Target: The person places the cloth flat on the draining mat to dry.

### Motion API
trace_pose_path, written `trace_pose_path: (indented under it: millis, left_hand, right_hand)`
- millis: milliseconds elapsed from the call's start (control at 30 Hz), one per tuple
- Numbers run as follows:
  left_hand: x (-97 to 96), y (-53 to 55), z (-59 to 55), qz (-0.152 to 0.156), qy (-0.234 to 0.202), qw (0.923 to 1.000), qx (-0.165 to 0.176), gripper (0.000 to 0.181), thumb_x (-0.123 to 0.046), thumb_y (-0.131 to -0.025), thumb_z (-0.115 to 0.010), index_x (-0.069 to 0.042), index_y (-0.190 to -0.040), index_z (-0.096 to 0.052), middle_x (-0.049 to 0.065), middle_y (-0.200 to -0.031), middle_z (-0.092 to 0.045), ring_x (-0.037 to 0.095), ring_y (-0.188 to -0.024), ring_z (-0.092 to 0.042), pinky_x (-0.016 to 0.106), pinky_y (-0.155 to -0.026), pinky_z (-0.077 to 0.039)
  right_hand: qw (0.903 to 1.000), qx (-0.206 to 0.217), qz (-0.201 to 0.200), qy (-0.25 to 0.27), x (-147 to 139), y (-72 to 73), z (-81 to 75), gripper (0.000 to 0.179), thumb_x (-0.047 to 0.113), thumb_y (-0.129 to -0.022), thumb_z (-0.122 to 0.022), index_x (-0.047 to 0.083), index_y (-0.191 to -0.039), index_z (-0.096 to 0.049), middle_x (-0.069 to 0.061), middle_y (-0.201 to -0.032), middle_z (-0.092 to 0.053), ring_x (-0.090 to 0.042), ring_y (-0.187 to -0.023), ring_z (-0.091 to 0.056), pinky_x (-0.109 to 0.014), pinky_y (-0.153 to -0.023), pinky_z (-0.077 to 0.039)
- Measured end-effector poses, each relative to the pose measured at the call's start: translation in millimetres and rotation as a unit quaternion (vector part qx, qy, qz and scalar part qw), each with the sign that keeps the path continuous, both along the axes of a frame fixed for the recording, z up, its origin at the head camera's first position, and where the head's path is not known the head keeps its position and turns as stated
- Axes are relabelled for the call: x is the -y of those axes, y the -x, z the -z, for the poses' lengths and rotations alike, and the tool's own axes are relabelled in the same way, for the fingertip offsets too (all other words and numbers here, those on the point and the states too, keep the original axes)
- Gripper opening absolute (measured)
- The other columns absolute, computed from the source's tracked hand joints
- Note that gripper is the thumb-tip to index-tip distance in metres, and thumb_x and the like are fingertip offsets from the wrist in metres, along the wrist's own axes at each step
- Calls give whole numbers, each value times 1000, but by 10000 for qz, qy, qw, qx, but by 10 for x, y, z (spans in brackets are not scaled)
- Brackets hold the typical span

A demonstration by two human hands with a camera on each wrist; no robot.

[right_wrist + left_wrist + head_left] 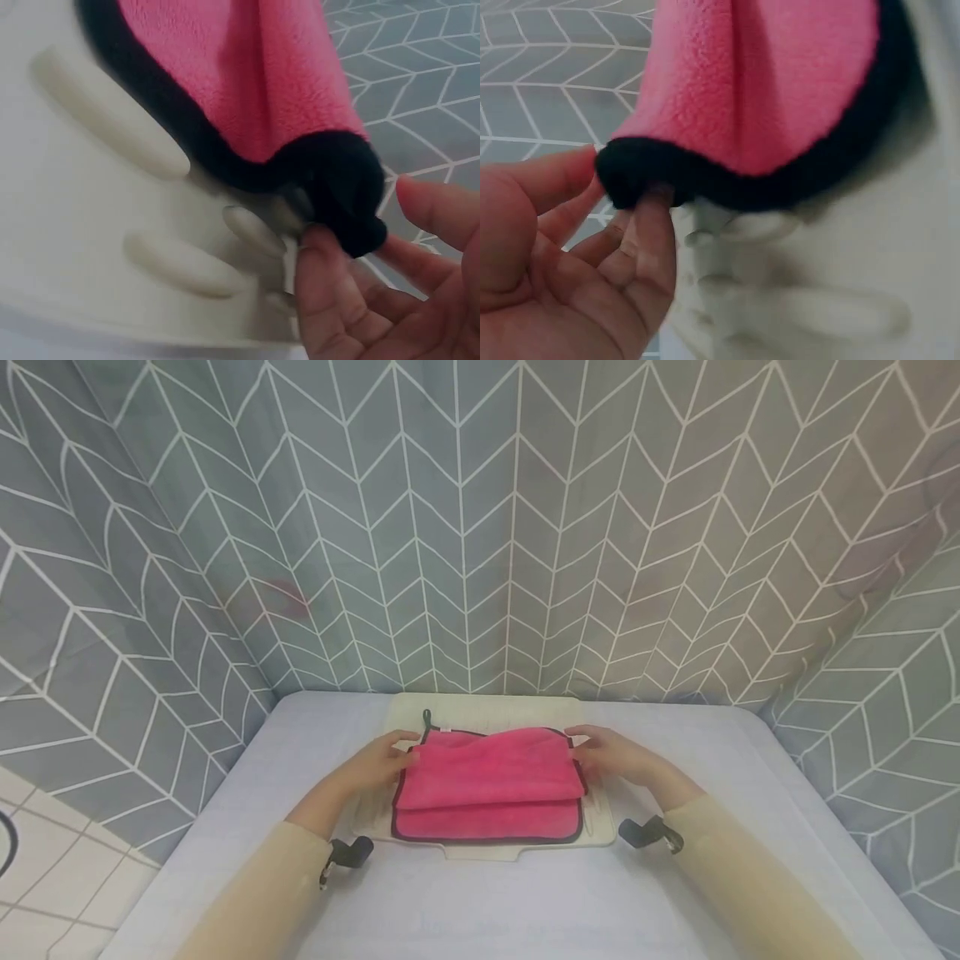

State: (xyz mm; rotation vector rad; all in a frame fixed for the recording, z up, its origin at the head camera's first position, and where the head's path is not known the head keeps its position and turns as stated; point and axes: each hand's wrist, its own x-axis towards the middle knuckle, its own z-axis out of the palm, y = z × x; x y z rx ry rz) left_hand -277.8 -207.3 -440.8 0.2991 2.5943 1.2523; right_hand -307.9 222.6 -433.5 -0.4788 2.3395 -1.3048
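Note:
A pink fleecy towel point(487, 777) with a dark trim lies folded over on a cream ridged board point(480, 702), its upper layer slightly raised along the back. At the towel's left end, my left hand point(381, 762) holds the trimmed edge; in the left wrist view the thumb tip meets the dark trim point(727, 184) and a fingertip goes under it. My right hand point(611, 753) is at the opposite end. Seen from the right wrist, its fingers curl about the dark corner point(341, 187), with the thumb a little apart from the cloth.
The board rests on a table with a pale cover point(480, 910). Grey curtains point(487, 527) with a white chevron pattern hang behind and on both sides. A dark loop point(427, 718) sticks up at the towel's back left corner. Raised ridges point(112, 112) run along the board.

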Motion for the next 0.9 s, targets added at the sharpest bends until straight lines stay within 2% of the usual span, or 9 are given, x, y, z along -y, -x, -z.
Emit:
trace_pose_path:
  millis: [233,333,433,500,633,700,767,833,900]
  left_hand:
    - [-61,200,55,-318,69,9994,82,38,-28,-102,-57,-4,-131,-64,20,-135,-60,41,-132,-50,57,-112,-36]
    - [-60,253,102,-227,17,9996,142,36,-19,-100,-58,-3,-132,-64,20,-138,-58,40,-135,-47,55,-114,-33]
    - [-49,297,119,37,53,10000,26,39,-11,-99,-57,-4,-137,-60,21,-143,-54,40,-138,-43,55,-115,-32]
    - [-46,325,118,186,179,9996,-153,43,-8,-98,-56,-4,-141,-57,21,-146,-51,40,-141,-39,56,-116,-30]
    - [-61,375,114,353,573,9972,-328,51,-3,-93,-56,-5,-144,-54,21,-147,-49,38,-140,-41,56,-115,-31]
    - [-69,396,120,363,703,9961,-401,53,-2,-90,-58,-4,-143,-54,23,-146,-50,39,-136,-45,55,-113,-35]
    - [-75,413,115,356,796,9948,-526,55,-2,-89,-59,-3,-144,-53,24,-145,-51,40,-131,-50,54,-110,-40]
    - [-76,429,93,339,765,9937,-740,56,-2,-90,-60,0,-145,-49,26,-145,-49,42,-126,-55,52,-104,-46]
    - [-78,443,53,323,717,9917,-1019,58,0,-92,-61,4,-147,-44,29,-145,-47,44,-119,-59,50,-98,-52]
  right_hand:
    - [9978,-546,333,-189,151,113,60,41,16,-100,-59,-12,-130,-57,-23,-107,-68,-24,-79,-66,-37,-72,-57]
    - [9916,-982,615,-570,200,148,82,35,16,-97,-64,-9,-122,-65,-22,-109,-68,-26,-86,-67,-35,-74,-56]
    - [9869,-1142,835,-781,227,199,104,34,12,-94,-68,-5,-124,-66,-22,-121,-66,-27,-99,-68,-34,-79,-57]
    - [9871,-1121,852,-763,233,241,115,39,7,-91,-69,-2,-129,-64,-23,-128,-62,-29,-100,-68,-36,-78,-58]
    - [9893,-1061,560,-836,224,310,112,53,1,-84,-68,-2,-136,-59,-25,-138,-56,-35,-114,-61,-52,-99,-50]
    - [9899,-1010,456,-887,221,330,103,58,0,-82,-68,-2,-138,-57,-22,-132,-60,-30,-99,-63,-49,-93,-52]
    - [9896,-1008,390,-946,222,357,83,61,0,-81,-67,-1,-140,-55,-17,-112,-67,-22,-80,-61,-40,-78,-55]
    - [9892,-1063,434,-916,222,389,52,64,-2,-80,-66,1,-143,-53,-10,-86,-65,-15,-59,-51,-30,-56,-49]
    - [9885,-1127,506,-874,221,429,13,67,-4,-79,-64,2,-145,-51,-4,-69,-56,-11,-50,-45,-26,-46,-41]
